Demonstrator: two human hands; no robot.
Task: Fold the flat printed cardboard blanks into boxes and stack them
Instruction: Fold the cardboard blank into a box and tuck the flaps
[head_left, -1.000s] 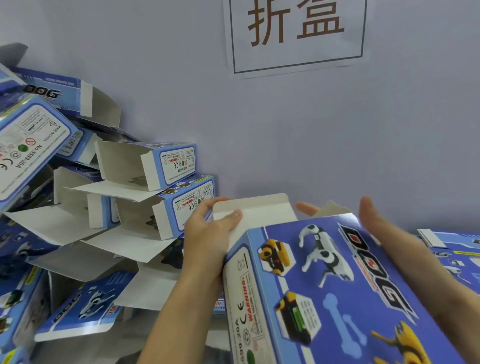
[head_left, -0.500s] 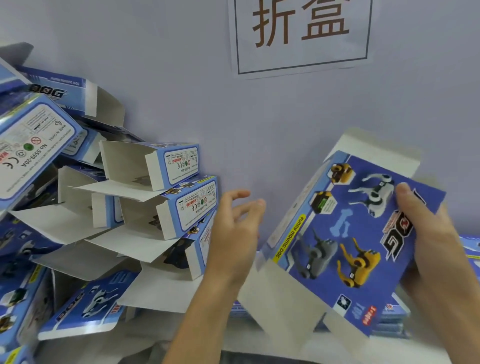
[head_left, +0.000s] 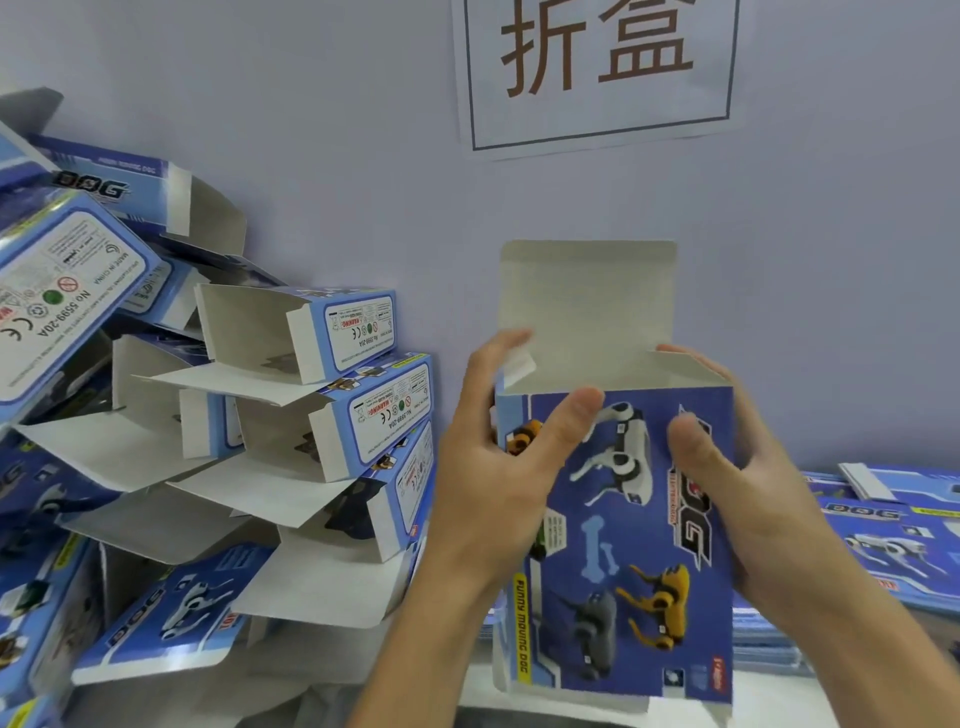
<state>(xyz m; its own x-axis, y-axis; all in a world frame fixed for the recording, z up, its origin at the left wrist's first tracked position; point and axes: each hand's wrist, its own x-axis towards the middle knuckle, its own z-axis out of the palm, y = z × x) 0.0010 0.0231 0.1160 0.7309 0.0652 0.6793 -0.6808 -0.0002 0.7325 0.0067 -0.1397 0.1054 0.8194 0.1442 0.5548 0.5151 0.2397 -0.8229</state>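
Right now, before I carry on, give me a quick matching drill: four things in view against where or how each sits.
Things:
1. held box
2. folded boxes
3. flat blanks
4. wall sign

Places or states:
A. piled at the left, flaps open
B. above, on the wall
C. upright between both hands, top flap up
D. lying flat at the right

Pairs: 1-C, 2-A, 3-D, 4-B
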